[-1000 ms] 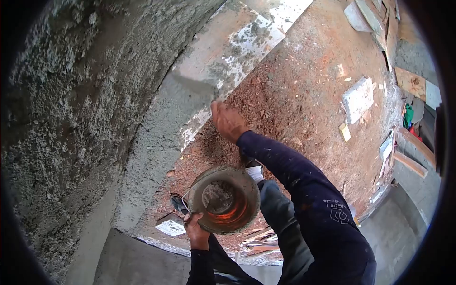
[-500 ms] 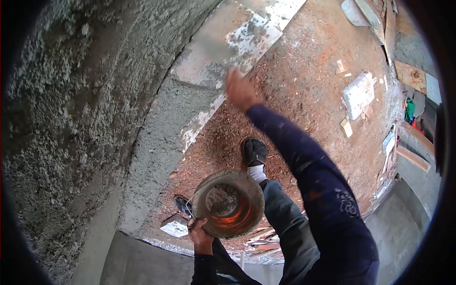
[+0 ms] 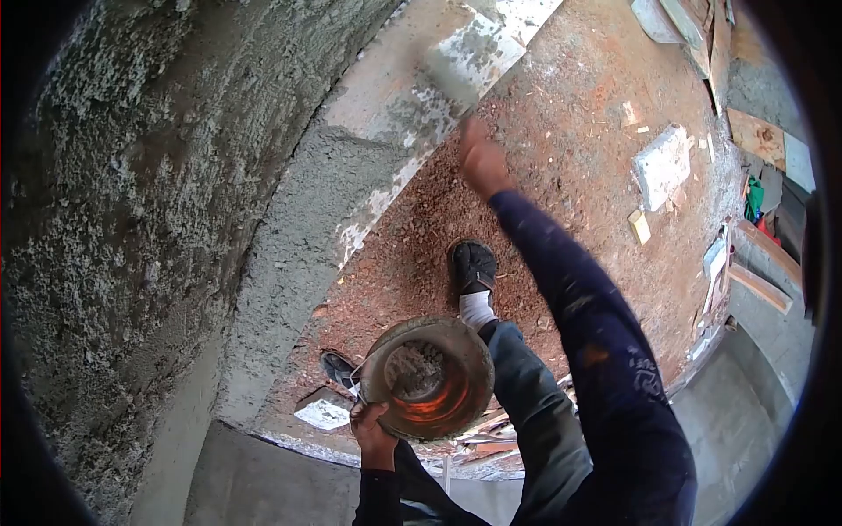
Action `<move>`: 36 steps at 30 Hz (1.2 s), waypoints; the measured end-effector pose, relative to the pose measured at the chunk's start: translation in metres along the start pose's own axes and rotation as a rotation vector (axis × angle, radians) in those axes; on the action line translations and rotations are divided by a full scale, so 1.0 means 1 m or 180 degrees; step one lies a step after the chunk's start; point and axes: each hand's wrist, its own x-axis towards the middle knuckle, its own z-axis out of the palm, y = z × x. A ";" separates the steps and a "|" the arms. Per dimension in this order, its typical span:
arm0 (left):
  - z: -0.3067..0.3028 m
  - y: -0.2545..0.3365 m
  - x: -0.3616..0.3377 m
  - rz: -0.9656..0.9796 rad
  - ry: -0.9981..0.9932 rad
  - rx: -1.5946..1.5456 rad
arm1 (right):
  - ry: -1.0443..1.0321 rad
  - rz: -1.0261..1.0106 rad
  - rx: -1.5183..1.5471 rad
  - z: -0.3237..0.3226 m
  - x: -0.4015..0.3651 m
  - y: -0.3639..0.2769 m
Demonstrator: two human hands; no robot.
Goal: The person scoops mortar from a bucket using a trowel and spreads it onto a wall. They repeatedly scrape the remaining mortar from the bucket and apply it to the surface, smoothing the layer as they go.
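My left hand grips the rim of a bucket, tilted so that its inside faces me. Grey mortar lies in the bottom, and the inner wall glows orange. My right hand is closed in a fist beside the ledge, around what looks like a trowel; its blade is a grey smear of motion, and the handle is hidden. The ledge carries rough wet mortar on its near part. Further up, its paler surface shows grey splashes.
A rough mortar-covered wall rises on the left. Red soil lies beside the ledge, under my shoe. A white block and a small yellowish block sit at right. Boards lie along the far right edge.
My right hand and the blurred trowel have swung to the right and slightly up, away from the wall. The bucket and left hand have barely shifted. More fresh mortar shows on the ledge.
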 end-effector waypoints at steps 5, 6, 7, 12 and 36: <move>-0.011 0.008 0.005 0.0321 0.0169 0.0107 | -0.0407 -0.0791 0.0571 -0.007 -0.057 -0.085; -0.014 0.012 0.006 0.0312 0.0207 0.0103 | -0.0256 -0.0692 0.0462 -0.016 -0.052 -0.080; -0.017 0.016 0.008 0.0405 0.0230 0.0054 | -0.0116 -0.0595 0.0337 -0.037 -0.042 -0.067; -0.036 0.032 0.045 0.0829 0.0577 -0.0227 | -0.1454 0.0740 0.0022 -0.115 0.019 -0.051; -0.008 0.115 0.150 0.0629 0.0656 -0.0320 | -0.1600 -0.0974 0.0068 -0.041 -0.170 -0.204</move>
